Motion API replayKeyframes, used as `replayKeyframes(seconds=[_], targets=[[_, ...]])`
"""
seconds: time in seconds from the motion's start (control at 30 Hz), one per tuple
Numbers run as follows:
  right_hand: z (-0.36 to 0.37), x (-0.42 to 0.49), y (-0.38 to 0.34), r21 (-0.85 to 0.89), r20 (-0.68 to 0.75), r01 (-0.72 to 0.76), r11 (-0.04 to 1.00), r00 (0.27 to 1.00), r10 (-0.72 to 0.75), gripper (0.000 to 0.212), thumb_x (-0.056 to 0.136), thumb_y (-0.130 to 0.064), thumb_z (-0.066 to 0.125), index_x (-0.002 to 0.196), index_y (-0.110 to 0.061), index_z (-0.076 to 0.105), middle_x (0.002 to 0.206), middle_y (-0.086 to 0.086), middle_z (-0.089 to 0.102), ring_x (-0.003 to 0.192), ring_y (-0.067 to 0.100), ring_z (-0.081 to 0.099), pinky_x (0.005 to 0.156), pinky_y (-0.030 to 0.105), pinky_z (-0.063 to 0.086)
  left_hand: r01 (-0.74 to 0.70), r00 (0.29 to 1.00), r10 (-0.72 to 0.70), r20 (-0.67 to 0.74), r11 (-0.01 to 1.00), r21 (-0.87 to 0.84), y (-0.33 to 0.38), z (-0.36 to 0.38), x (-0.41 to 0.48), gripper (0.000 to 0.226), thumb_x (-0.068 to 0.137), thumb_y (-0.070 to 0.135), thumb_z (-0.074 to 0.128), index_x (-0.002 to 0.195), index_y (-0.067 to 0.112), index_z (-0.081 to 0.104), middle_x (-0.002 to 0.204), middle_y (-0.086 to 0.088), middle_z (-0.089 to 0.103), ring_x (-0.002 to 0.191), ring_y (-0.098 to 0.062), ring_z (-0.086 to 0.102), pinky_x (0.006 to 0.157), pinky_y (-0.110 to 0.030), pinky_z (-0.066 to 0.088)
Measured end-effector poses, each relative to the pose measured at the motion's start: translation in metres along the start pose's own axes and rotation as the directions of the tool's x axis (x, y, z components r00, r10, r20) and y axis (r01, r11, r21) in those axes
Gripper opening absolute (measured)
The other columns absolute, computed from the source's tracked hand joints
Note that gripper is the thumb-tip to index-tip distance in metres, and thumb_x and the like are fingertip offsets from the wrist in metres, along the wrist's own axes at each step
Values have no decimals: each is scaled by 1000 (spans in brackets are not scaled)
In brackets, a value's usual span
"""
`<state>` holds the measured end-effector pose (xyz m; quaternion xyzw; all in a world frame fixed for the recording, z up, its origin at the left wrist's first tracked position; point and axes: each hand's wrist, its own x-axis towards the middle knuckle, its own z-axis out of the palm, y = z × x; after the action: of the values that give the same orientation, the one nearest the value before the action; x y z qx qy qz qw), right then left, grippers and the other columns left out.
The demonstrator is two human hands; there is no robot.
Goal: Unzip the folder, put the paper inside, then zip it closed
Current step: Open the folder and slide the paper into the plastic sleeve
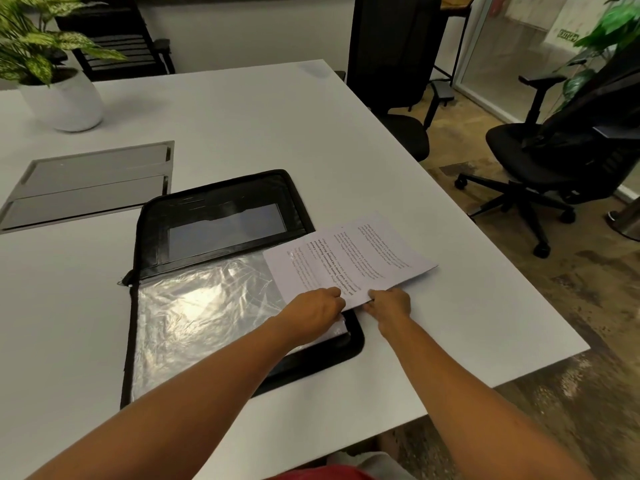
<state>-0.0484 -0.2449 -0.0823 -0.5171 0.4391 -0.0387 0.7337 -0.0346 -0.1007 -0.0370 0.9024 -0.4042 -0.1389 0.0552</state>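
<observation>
At lower centre, the left hand (313, 308) and right hand (389, 303) pinch the near edge of the paper (349, 259), a light, floppy sheet overlapping the open black folder (221, 216) at mid-frame.

This is an office. A wide white bench (242, 133) carries a flush grey cable hatch (86, 181) near its left edge and a potted plant (52, 64) at its far left corner. Black swivel chairs (540, 161) on castors stand beyond the right edge, on a worn floor (571, 341). A glass partition (502, 46) closes the far right, with another leafy plant (613, 26) beside it.
</observation>
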Motion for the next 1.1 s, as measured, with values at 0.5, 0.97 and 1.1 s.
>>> replayKeyframes(seconds=[0.5, 0.97, 1.1], targets=[[-26, 12, -7, 76, -47, -11, 997, 999, 14, 27, 86, 10, 53, 113, 10, 55, 108, 24, 60, 85, 27, 60, 79, 33, 51, -117, 993, 119, -13, 990, 80, 2, 11, 2, 31, 99, 23, 39, 112, 2, 57, 106, -12, 55, 94, -27, 57, 82, -36, 49], [-6, -4, 15, -220, 189, -49, 974, 978, 92, 40, 75, 12, 57, 108, -10, 62, 99, 12, 68, 89, 31, 66, 75, 36, 60, -156, 987, 160, -12, 975, 158, 5, 10, 11, 30, 99, 16, 37, 119, 5, 56, 109, -13, 55, 98, -26, 55, 83, -32, 46], [-21, 16, -7, -151, 50, -10, 988, 999, 17, 45, 78, 5, 62, 121, 2, 52, 119, 19, 59, 104, 35, 62, 83, 37, 54, -186, 982, 187, 11, 967, 173, 4, 14, 12, 31, 99, 16, 36, 119, 3, 55, 111, -13, 54, 101, -26, 55, 84, -34, 47]])
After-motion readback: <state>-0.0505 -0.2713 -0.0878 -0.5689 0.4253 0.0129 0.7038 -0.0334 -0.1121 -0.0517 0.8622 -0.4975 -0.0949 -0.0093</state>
